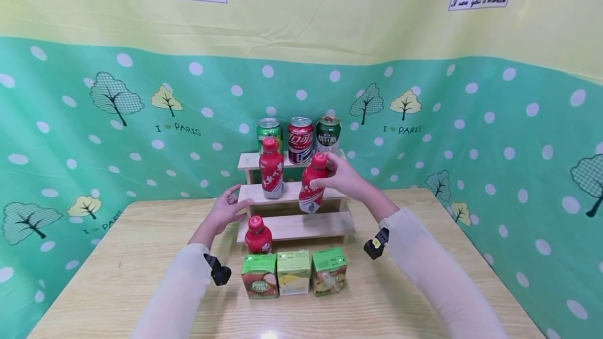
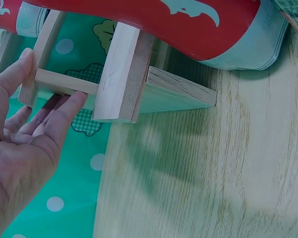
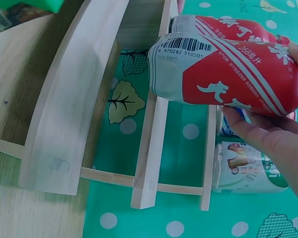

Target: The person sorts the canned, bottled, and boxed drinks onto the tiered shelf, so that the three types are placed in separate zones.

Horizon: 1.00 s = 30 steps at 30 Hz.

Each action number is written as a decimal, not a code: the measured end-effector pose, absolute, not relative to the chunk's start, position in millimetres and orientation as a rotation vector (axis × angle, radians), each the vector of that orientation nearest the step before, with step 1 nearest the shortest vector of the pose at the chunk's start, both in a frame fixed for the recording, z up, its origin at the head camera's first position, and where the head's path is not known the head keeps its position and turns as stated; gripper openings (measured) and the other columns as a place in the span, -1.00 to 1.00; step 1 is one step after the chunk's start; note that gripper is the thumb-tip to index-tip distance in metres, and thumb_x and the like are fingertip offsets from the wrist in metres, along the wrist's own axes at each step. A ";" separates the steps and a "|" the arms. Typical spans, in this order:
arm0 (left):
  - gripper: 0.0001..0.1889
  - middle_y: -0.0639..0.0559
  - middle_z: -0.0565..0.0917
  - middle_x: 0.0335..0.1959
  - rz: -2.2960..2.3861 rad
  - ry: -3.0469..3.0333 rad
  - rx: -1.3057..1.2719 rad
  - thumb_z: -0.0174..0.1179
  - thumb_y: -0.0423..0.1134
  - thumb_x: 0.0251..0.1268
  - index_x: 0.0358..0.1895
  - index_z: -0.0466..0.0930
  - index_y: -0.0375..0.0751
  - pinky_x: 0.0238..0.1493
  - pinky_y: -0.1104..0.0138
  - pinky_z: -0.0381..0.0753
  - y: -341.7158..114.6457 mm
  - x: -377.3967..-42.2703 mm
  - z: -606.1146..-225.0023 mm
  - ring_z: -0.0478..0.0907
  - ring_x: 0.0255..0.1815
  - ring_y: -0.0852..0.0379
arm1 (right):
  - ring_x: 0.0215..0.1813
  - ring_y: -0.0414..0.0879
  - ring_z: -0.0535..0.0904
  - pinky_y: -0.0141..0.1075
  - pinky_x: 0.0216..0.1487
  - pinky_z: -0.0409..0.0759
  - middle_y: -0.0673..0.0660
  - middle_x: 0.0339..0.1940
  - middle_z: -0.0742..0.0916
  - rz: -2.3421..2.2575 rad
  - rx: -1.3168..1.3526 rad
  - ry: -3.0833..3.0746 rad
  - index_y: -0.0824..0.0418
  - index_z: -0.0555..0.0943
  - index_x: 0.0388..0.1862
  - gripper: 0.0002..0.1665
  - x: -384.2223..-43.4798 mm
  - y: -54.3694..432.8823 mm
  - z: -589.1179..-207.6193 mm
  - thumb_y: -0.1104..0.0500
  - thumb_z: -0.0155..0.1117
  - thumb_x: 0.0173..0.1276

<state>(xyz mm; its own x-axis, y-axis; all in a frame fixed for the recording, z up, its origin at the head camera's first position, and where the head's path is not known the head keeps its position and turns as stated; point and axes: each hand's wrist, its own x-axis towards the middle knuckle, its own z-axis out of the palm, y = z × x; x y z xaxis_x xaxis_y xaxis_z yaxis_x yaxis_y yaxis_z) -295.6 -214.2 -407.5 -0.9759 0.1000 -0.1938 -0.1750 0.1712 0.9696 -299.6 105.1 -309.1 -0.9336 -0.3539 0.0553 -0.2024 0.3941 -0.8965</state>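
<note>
In the head view, my right hand (image 1: 345,176) holds a red drink bottle (image 1: 309,190) near its cap, the base tilted toward me. The bottle (image 3: 188,74) overlaps the middle step of a three-step wooden rack (image 1: 292,228); its barcode faces the right wrist camera. My left hand (image 1: 225,210) grips the rack's left side, thumb on one wooden piece and fingertips at the side rail (image 2: 64,81). On the middle step, a second red bottle (image 1: 271,174) stands upright at the left. A third red bottle (image 1: 258,236) is in front of the lowest step.
Three cans stand on the top step: a light green can (image 1: 269,131), a red can (image 1: 300,140) and a dark green can (image 1: 328,133). Three juice cartons (image 1: 294,273) stand in a row on the wooden table (image 1: 155,255) before the rack. Patterned cloth (image 1: 301,77) hangs behind.
</note>
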 end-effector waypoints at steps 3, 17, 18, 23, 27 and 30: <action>-0.15 -0.47 -0.19 0.46 1.894 2.233 -0.080 0.15 -0.21 0.32 0.51 -0.23 -0.10 0.21 -0.03 0.47 -216.8 -301.2 -415.0 0.09 0.41 -0.39 | 0.24 0.07 0.47 -0.02 0.25 0.52 0.18 0.19 0.57 -1.586 -0.509 2.508 0.07 0.31 0.30 -0.22 -301.8 104.2 -307.1 0.12 0.44 0.11; -0.14 -0.45 -0.18 0.47 1.894 2.262 -0.071 0.16 -0.14 0.31 0.51 -0.24 -0.03 0.21 0.01 0.48 -218.0 -305.6 -423.7 0.12 0.41 -0.36 | 0.24 0.04 0.48 -0.05 0.25 0.53 0.16 0.18 0.57 -1.584 -0.471 2.542 0.05 0.29 0.33 -0.20 -316.0 97.6 -304.3 0.09 0.43 0.12; -0.14 -0.44 -0.18 0.47 1.898 2.261 -0.073 0.16 -0.14 0.31 0.51 -0.23 -0.03 0.21 0.00 0.48 -218.2 -305.3 -423.8 0.12 0.41 -0.36 | 0.23 0.04 0.48 -0.06 0.24 0.53 0.16 0.18 0.57 -1.587 -0.474 2.539 0.06 0.30 0.32 -0.21 -316.4 96.7 -303.8 0.10 0.43 0.13; -0.14 -0.43 -0.18 0.48 1.899 2.257 -0.078 0.16 -0.14 0.31 0.51 -0.23 -0.03 0.22 0.00 0.47 -218.6 -303.9 -424.1 0.11 0.41 -0.36 | 0.23 0.03 0.48 -0.05 0.25 0.53 0.14 0.17 0.58 -1.597 -0.461 2.532 0.06 0.32 0.28 -0.26 -318.6 94.0 -302.0 0.11 0.42 0.14; -0.15 -0.44 -0.18 0.47 1.897 2.258 -0.075 0.16 -0.15 0.31 0.51 -0.23 -0.03 0.21 0.00 0.48 -218.1 -304.4 -424.1 0.10 0.41 -0.37 | 0.24 0.03 0.47 -0.04 0.27 0.51 0.15 0.18 0.57 -1.597 -0.459 2.550 0.07 0.32 0.28 -0.27 -322.1 92.3 -300.5 0.11 0.41 0.15; -0.15 -0.45 -0.18 0.47 1.898 2.259 -0.077 0.16 -0.14 0.31 0.51 -0.22 -0.03 0.20 0.00 0.49 -217.3 -305.3 -424.0 0.10 0.41 -0.38 | 0.25 0.04 0.46 -0.04 0.28 0.50 0.16 0.20 0.56 -1.593 -0.448 2.560 0.08 0.31 0.29 -0.26 -324.5 91.3 -299.2 0.12 0.41 0.15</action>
<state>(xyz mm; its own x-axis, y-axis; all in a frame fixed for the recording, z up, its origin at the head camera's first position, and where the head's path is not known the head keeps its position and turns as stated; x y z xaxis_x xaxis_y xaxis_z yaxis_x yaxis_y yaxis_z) -305.3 -217.3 -424.0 -0.9806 0.0821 -0.1778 -0.1610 0.1789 0.9706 -324.5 91.3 -299.2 -0.9524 -0.2955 0.0748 -0.1976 0.4118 -0.8896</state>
